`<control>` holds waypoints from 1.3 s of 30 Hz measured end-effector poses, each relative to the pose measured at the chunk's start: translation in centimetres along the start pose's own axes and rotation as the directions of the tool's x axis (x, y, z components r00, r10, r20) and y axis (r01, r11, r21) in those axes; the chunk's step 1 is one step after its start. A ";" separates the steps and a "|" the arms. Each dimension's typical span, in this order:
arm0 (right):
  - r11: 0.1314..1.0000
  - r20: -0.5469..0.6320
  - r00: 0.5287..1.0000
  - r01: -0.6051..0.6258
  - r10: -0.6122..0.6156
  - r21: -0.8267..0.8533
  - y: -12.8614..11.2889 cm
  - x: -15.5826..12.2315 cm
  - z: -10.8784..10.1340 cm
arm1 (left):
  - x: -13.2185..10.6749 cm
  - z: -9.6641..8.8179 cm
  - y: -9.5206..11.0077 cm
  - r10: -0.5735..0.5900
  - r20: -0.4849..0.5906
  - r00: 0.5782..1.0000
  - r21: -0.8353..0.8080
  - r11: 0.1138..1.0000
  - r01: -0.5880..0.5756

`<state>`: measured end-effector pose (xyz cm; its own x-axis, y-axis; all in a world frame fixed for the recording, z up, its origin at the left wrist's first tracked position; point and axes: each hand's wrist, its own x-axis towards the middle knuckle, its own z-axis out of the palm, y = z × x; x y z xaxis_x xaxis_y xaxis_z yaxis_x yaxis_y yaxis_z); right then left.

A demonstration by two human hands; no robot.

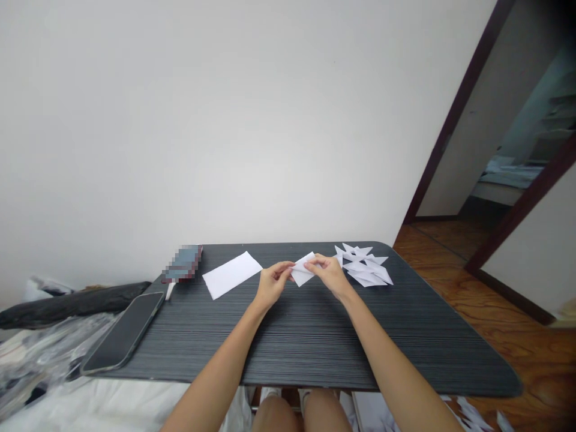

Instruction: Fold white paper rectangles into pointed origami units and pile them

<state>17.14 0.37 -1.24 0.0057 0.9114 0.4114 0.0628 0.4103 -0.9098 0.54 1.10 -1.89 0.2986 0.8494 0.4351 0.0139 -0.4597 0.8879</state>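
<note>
Folded white paper piece [302, 270] was pinched between left hand [271, 283] and right hand [329, 273], just above the dark table [315, 336] — flat sheet [231, 274] to the left, pile of folded pieces [365, 265] just beside the right hand.

A plain white wall [225, 120] rises behind a dark grey, wood-grained bench [315, 342] with rounded corners, under soft, even light. To the right lies a reddish-brown wooden floor [495, 324]. A dark door frame [455, 114] there opens onto another room, where a bed [508, 177] shows.
</note>
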 end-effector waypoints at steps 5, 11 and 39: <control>1.000 -0.029 1.000 -0.001 0.000 -0.011 -0.4 -0.2 0.1 | -0.1 0.0 0.5 -0.021 -0.009 1.000 -0.063 0.998 0.020; 0.993 -0.094 0.990 -0.113 0.109 -0.040 -0.4 -0.3 0.3 | -0.2 0.3 0.8 -0.091 0.018 0.996 -0.108 0.990 0.093; 0.933 0.072 0.959 -0.283 0.273 0.221 -0.1 -0.5 0.7 | -0.1 0.2 0.5 -0.169 0.056 0.984 -0.052 0.984 0.172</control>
<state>16.46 -0.12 -1.39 -0.0493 0.9886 0.1421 -0.1640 0.1323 -0.9775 0.73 0.76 -1.47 0.3446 0.8993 0.2694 0.0155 -0.2923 0.9562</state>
